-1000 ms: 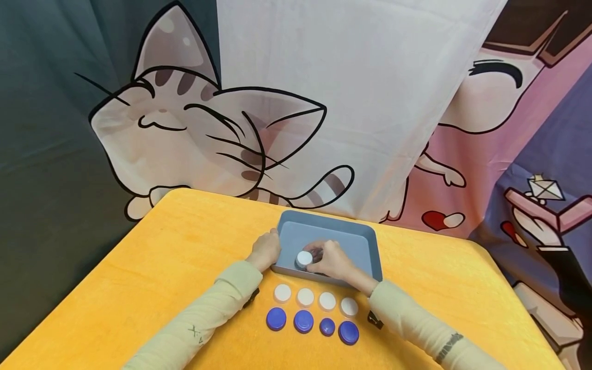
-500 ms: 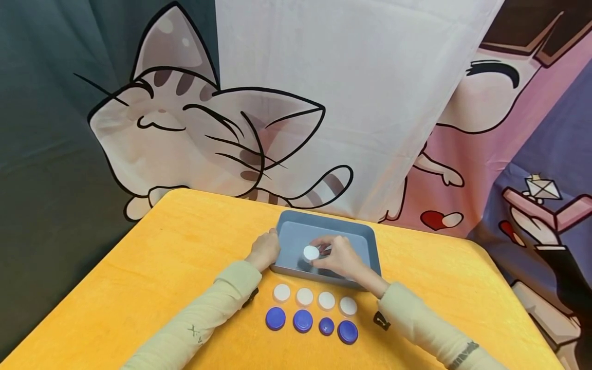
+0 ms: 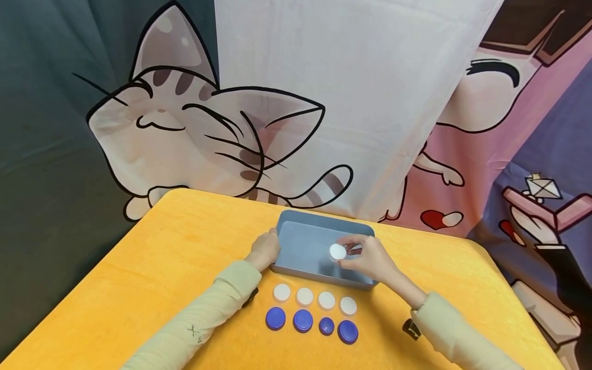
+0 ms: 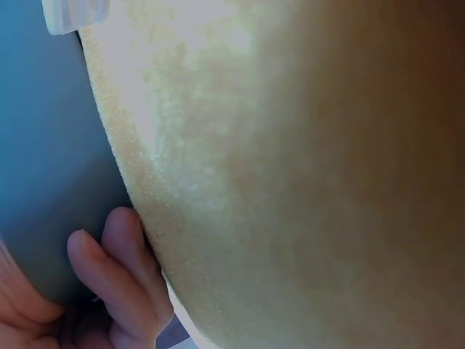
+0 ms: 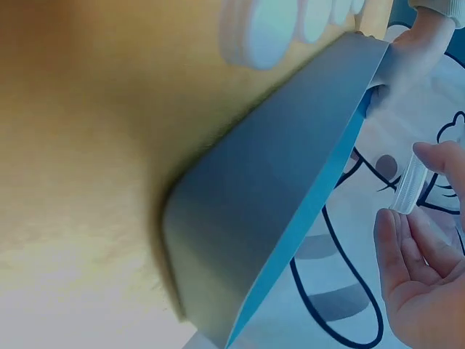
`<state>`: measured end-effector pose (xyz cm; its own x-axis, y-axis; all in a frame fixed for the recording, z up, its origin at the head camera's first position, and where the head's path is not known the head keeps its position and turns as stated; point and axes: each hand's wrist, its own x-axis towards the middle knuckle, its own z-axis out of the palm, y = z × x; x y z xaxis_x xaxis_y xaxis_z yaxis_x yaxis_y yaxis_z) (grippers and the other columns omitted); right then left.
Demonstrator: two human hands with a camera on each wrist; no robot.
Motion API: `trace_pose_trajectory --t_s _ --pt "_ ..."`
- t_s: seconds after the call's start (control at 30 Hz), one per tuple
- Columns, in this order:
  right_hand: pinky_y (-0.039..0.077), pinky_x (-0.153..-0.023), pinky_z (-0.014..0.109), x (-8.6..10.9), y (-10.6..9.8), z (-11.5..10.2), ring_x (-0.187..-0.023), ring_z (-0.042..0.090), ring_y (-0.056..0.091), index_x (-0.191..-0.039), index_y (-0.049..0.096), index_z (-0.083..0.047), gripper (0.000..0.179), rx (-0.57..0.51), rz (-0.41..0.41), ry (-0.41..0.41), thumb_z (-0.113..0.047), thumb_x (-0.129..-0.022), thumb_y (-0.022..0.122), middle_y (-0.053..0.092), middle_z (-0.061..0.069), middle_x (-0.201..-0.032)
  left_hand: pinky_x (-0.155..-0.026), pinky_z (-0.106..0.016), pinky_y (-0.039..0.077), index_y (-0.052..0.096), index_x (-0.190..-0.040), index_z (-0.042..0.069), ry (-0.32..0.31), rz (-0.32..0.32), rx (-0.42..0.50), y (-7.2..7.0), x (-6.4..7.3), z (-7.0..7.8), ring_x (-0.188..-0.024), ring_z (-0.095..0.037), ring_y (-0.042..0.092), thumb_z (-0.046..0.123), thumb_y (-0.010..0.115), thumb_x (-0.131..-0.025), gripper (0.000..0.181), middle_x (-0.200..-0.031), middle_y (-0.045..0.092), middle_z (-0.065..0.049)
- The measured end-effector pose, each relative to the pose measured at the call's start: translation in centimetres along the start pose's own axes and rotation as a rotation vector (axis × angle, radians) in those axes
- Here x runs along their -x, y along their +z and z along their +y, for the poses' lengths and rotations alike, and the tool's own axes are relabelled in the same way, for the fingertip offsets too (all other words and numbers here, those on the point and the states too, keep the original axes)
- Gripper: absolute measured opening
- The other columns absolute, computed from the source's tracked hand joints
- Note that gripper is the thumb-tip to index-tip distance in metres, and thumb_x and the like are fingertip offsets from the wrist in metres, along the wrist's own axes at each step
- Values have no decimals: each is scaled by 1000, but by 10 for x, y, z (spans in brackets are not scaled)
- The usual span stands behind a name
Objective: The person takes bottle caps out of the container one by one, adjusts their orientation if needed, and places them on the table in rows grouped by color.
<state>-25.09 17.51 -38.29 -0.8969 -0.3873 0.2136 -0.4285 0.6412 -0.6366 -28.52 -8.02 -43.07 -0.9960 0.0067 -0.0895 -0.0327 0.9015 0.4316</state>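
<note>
A white ribbed bottle cap (image 3: 337,252) is pinched between the thumb and fingers of my right hand (image 3: 370,257), held over the right half of a grey-blue rectangular tray (image 3: 296,241). From the right wrist view, the cap (image 5: 411,183) is raised above the tray's rim, side-on. My left hand (image 3: 265,250) grips the tray by its left end, with curled fingers (image 4: 116,273) against the wall in the left wrist view. No other cap shows inside the tray, though the right hand covers part of it.
In front of the tray lies a row of several white caps (image 3: 304,297). Nearer still is a row of several blue caps (image 3: 302,320), one smaller than the others. Everything stands on a yellow cloth-covered table (image 3: 208,226), with a printed curtain (image 3: 370,103) behind.
My right hand has lifted the white cap from the tray's left front part and carried it rightward across the tray. The left hand stays at the tray's left end.
</note>
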Motion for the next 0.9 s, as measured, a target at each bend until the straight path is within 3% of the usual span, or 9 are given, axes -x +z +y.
trace_pose_trajectory --t_s 0.6,0.9 --pt "57 -74 33 54 -12 10 -79 12 64 -99 71 -6 35 -26 42 78 -14 -68 85 72 6 -95 -75 -41 54 48 -122 -8 -6 -14 7 5 -4 -2 -90 -33 66 5 48 -97 29 -97 64 -24" --pt "56 -75 28 74 -15 13 -79 7 63 -101 70 -5 37 -64 45 117 -13 -69 85 71 6 -97 -75 -41 54 48 -122 -8 -6 -11 7 5 -5 -3 -90 -33 65 5 49 -96 29 -98 64 -24"
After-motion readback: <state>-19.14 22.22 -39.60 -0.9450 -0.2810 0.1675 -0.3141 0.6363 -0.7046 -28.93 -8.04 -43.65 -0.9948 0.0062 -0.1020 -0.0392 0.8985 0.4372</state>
